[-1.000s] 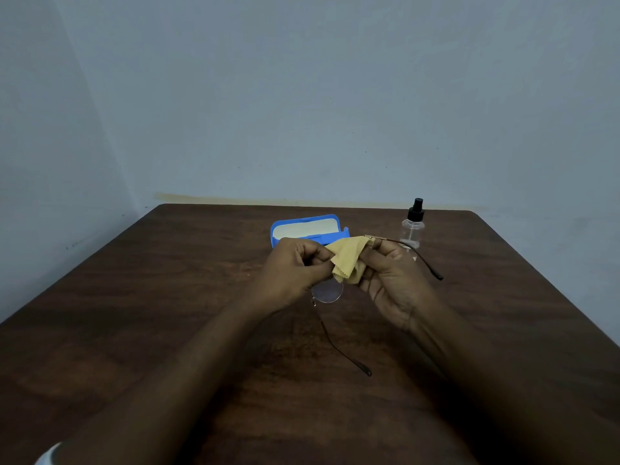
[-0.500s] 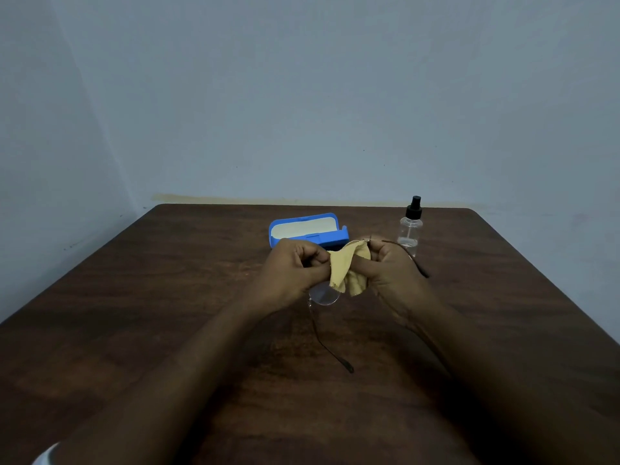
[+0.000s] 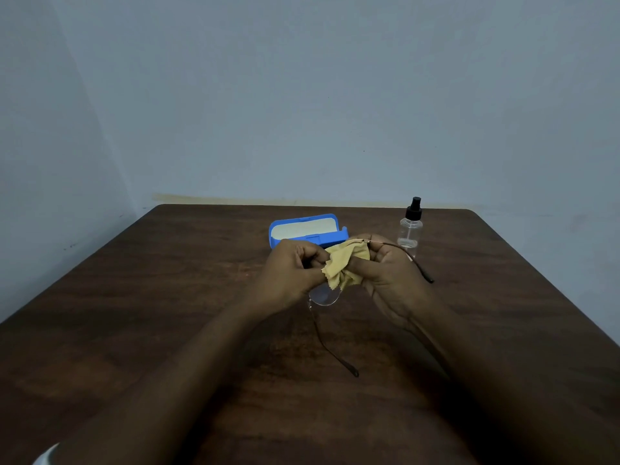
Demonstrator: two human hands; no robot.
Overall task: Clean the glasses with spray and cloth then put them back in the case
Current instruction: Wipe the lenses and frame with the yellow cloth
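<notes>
Head view: just before the case (image 3: 330, 237), my left hand (image 3: 290, 275) pinches the glasses (image 3: 324, 296). My right hand (image 3: 391, 276) has its grip closed on the cloth (image 3: 345, 263) over one lens. I should rub lightly and spare the hinges.

Left hand (image 3: 292, 275) and right hand (image 3: 389, 273) held above the wooden table (image 3: 167, 297), both pinching a yellow cloth (image 3: 345, 263) wrapped over one lens of the glasses (image 3: 324, 295); other lens bare, temples splayed; blue case (image 3: 307, 229) open behind; spray bottle (image 3: 410, 228) upright beside it.
</notes>
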